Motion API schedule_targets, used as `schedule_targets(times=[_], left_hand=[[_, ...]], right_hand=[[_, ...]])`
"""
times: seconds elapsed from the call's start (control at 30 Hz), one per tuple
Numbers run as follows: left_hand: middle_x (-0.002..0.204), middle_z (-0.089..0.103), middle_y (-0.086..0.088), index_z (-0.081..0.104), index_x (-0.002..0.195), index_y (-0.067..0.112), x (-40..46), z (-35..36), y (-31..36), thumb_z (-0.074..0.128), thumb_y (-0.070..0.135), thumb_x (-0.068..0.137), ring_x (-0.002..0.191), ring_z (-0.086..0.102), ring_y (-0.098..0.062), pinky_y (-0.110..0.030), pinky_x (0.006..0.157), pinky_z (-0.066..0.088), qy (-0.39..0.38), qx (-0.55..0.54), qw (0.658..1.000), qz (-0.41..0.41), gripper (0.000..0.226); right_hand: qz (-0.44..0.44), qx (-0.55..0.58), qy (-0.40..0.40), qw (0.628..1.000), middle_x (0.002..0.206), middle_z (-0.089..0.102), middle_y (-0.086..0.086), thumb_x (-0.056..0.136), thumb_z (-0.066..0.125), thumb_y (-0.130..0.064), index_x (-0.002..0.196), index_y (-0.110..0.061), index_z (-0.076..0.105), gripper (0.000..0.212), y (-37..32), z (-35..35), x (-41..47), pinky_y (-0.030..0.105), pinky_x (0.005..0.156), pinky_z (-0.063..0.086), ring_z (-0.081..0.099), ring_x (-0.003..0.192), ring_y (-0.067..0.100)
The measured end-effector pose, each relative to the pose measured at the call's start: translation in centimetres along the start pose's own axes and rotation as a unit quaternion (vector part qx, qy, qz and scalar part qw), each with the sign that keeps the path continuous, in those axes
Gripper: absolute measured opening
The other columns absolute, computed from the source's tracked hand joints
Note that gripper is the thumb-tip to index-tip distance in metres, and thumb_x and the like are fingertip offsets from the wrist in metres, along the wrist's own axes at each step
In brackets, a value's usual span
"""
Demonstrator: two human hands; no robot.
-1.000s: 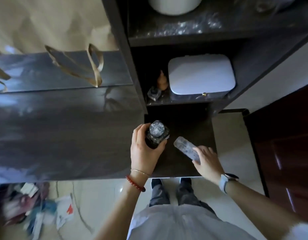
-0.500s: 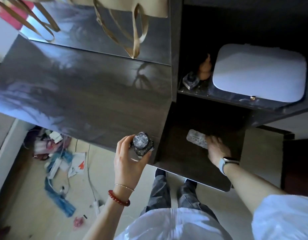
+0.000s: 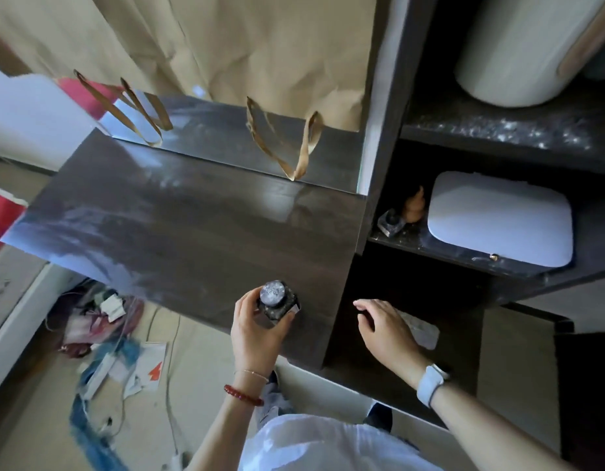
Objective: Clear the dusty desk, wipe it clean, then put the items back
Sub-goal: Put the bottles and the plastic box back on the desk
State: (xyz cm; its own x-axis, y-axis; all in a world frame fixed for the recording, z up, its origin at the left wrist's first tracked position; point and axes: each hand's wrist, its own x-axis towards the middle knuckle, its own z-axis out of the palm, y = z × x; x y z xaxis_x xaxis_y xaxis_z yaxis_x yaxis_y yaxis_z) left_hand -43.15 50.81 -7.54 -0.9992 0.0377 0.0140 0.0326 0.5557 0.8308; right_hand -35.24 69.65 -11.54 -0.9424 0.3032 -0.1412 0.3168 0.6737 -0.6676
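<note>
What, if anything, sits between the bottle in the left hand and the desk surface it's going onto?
Nothing visible. The left hand grips the dark bottle over the near edge of the desk, which is bare around it. The paper bag handles hang at the far edge, well apart. The right hand is off to the side.

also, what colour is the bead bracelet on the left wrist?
Red, clearest in the head view: bead bracelet below the left hand.
</note>
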Motion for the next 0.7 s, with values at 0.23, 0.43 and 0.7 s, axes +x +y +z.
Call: schedule_targets(times=[0.23,0.43,0.7], left_hand=[[0.105,0.053,0.002,0.058,0.109,0.013,13.7,-7.3,-4.9,0.084,0.014,0.059,0.097,0.059,-0.021,-0.028,0.087,0.044,0.031,-0.025,0.999,-0.011,0.056],[0.112,0.056,-0.006,0.058,0.110,0.010,28.9,-18.0,-11.4,0.084,0.015,0.059,0.103,0.058,-0.022,-0.025,0.091,0.040,0.037,-0.006,0.999,-0.034,0.057],[0.120,0.054,-0.009,0.055,0.115,0.008,46.0,-24.1,-17.3,0.081,0.019,0.064,0.110,0.053,-0.022,-0.016,0.088,0.033,-0.012,0.040,0.999,-0.016,0.058]], right_hand=[[-0.075,0.009,0.093,0.993,0.090,0.070,0.003,0.083,0.038,-0.024,0.095,-0.009,0.067,0.035,-12.1,4.6,8.2,0.023,0.084,0.040,0.051,0.093,0.012],[-0.062,-0.021,0.053,0.996,0.104,0.068,0.002,0.086,0.045,-0.016,0.105,-0.010,0.065,0.029,-24.2,12.6,16.1,0.022,0.091,0.042,0.060,0.102,0.018],[-0.111,-0.089,0.032,0.989,0.105,0.067,0.006,0.077,0.059,-0.005,0.106,-0.008,0.065,0.030,-32.8,19.8,27.0,0.038,0.089,0.051,0.063,0.102,0.022]])
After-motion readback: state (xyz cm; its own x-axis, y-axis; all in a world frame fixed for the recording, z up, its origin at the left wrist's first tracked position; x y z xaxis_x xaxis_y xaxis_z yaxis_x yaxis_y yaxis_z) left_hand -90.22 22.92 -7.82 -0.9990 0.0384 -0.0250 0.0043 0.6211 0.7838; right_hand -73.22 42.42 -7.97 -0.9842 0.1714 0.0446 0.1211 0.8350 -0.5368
